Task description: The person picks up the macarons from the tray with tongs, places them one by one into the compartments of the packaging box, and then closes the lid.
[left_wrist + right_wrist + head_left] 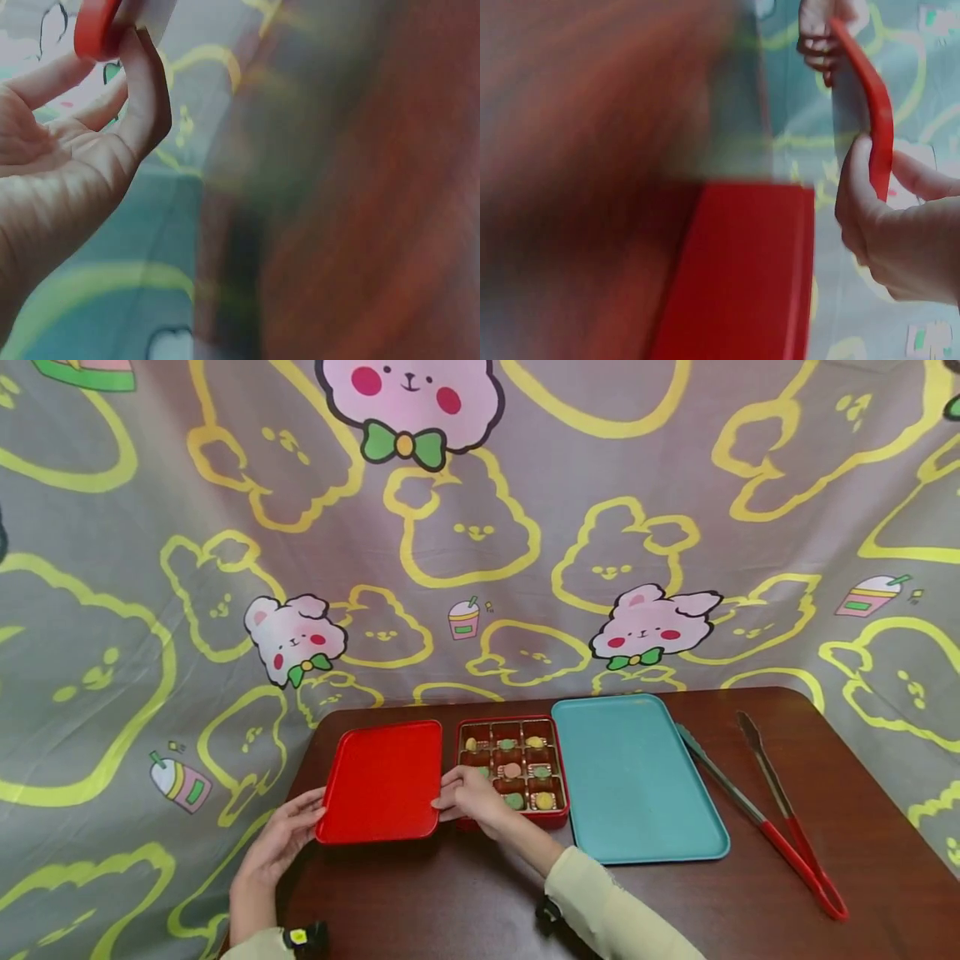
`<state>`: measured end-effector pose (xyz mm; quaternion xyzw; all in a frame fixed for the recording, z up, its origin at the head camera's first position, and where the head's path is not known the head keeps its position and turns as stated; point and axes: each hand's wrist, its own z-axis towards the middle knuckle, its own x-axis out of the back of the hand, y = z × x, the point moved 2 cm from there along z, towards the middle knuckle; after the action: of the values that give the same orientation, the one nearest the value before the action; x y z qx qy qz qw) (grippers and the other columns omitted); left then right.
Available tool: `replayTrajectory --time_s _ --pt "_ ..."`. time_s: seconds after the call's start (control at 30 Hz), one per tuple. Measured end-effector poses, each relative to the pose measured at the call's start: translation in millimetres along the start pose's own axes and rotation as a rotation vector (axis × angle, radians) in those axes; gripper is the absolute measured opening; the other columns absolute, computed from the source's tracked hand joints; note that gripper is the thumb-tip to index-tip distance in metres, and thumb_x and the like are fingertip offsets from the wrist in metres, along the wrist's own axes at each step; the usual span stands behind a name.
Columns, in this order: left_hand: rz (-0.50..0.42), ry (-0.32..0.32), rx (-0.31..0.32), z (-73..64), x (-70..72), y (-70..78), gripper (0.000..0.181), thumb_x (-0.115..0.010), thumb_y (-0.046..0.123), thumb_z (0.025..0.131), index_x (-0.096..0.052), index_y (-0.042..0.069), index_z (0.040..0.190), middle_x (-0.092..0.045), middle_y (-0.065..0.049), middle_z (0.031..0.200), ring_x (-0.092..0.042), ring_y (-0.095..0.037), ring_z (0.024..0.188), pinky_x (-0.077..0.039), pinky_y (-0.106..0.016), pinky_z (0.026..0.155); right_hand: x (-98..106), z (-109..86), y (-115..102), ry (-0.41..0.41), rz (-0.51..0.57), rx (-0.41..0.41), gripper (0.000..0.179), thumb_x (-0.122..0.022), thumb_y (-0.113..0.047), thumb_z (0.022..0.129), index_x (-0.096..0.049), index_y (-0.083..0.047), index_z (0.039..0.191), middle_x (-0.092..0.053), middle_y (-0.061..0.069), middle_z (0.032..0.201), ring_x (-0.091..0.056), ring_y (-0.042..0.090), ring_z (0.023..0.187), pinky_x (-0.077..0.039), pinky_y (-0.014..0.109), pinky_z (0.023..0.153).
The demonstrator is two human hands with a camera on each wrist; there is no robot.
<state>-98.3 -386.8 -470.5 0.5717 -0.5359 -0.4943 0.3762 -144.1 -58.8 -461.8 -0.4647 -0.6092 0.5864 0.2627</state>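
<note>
A red square lid [381, 783] is held between both hands, to the left of the red box in the head view. My left hand [276, 842] pinches its left edge; in the left wrist view the fingers meet the lid's rim [96, 30] from both sides. My right hand [474, 795] grips the opposite edge, thumb and fingers on either side of the lid [882, 124] in the right wrist view. Below the right forearm is the open red box [551, 819], its brown divided insert holding several small green, yellow and pink pieces. The right hand covers part of the box.
A blue-green tray [637, 785] lies just right of the box. Farther right, red-handled metal tongs [780, 827] rest spread on the brown table [480, 893]. A cartoon-printed cloth [480, 652] hangs behind and along the left side.
</note>
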Motion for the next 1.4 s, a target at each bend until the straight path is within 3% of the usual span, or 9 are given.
replayTrajectory --time_s 0.2,0.37,0.5,0.63,0.87,1.0,1.1,1.27,1.4 --pt "0.069 -0.104 -0.016 21.8 -31.3 22.0 0.029 -0.054 0.0 0.105 -0.061 0.005 0.132 -0.074 0.0 0.112 -0.073 -0.018 0.097 -0.058 -0.031 0.088 41.6 2.1 -21.5 0.058 -0.061 -0.008 0.042 -0.069 0.006 0.09 -0.053 0.018 0.128 -0.071 0.013 0.091 -0.069 0.018 0.077 -0.059 0.048 0.085" --pt "0.193 -0.147 -0.027 43.5 -66.0 35.0 0.053 -0.064 0.001 0.099 -0.042 -0.01 0.147 -0.067 -0.007 0.116 -0.071 -0.022 0.097 -0.057 -0.037 0.092 78.9 -1.5 -34.6 0.155 -0.182 0.01 0.033 -0.07 -0.001 0.094 -0.06 0.014 0.121 -0.074 0.013 0.094 -0.069 0.015 0.077 -0.06 0.043 0.081" --pt "0.331 -0.121 -0.076 58.0 -94.0 42.5 0.055 -0.07 0.001 0.093 -0.045 -0.01 0.142 -0.062 -0.012 0.113 -0.07 -0.021 0.093 -0.057 -0.036 0.09 105.6 -9.1 -44.5 0.24 -0.272 0.054 0.026 -0.074 -0.003 0.092 -0.066 0.009 0.113 -0.075 0.014 0.096 -0.071 0.02 0.081 -0.058 0.043 0.079" --pt "0.407 -0.027 -0.143 67.8 -120.4 48.7 0.044 -0.073 0.001 0.091 -0.056 -0.007 0.13 -0.064 -0.013 0.108 -0.067 -0.02 0.091 -0.056 -0.034 0.085 124.5 -18.4 -54.3 0.312 -0.345 0.12 0.02 -0.076 -0.007 0.092 -0.07 0.005 0.108 -0.071 0.007 0.091 -0.064 0.018 0.077 -0.055 0.039 0.075" --pt "0.349 0.148 -0.25 77.6 -159.2 55.7 0.023 -0.076 -0.003 0.088 -0.071 -0.004 0.11 -0.071 -0.003 0.095 -0.064 -0.019 0.095 -0.051 -0.033 0.084 146.3 -33.2 -66.2 0.387 -0.235 0.201 0.023 -0.073 -0.007 0.096 -0.07 0.006 0.114 -0.073 0.005 0.082 -0.068 0.025 0.075 -0.058 0.034 0.072" --pt "0.291 0.26 -0.282 80.7 -175.3 58.6 0.017 -0.079 -0.004 0.085 -0.077 -0.003 0.102 -0.074 0.004 0.091 -0.061 -0.014 0.098 -0.046 -0.03 0.087 152.0 -40.1 -67.9 0.375 -0.113 0.2 0.024 -0.059 -0.002 0.103 -0.068 0.013 0.119 -0.075 0.021 0.103 -0.075 0.026 0.084 -0.061 0.035 0.078" --pt "0.239 0.32 -0.302 82.2 -183.7 57.1 0.02 -0.077 -0.006 0.085 -0.077 -0.006 0.105 -0.076 -0.002 0.105 -0.063 -0.01 0.101 -0.048 -0.026 0.087 152.6 -44.4 -67.3 0.36 -0.044 0.162 0.03 -0.052 -0.003 0.106 -0.065 0.013 0.127 -0.069 0.027 0.123 -0.073 0.02 0.086 -0.061 0.034 0.078" --pt "0.179 0.354 -0.308 81.5 -192.1 48.4 0.029 -0.071 -0.007 0.091 -0.072 -0.01 0.119 -0.064 -0.016 0.136 -0.066 -0.003 0.103 -0.051 -0.018 0.084 152.3 -51.4 -65.7 0.359 0.005 0.089 0.038 -0.061 -0.013 0.105 -0.062 0.011 0.134 -0.07 0.019 0.124 -0.069 0.011 0.082 -0.059 0.028 0.072" --pt "0.097 0.308 -0.247 79.2 -200.0 42.8 0.034 -0.065 -0.001 0.098 -0.068 -0.003 0.132 -0.066 -0.014 0.132 -0.068 -0.004 0.095 -0.055 -0.02 0.078 153.7 -56.4 -64.5 0.363 -0.032 0.101 0.039 -0.066 -0.009 0.101 -0.061 0.011 0.134 -0.075 0.012 0.106 -0.069 0.012 0.077 -0.058 0.027 0.071"
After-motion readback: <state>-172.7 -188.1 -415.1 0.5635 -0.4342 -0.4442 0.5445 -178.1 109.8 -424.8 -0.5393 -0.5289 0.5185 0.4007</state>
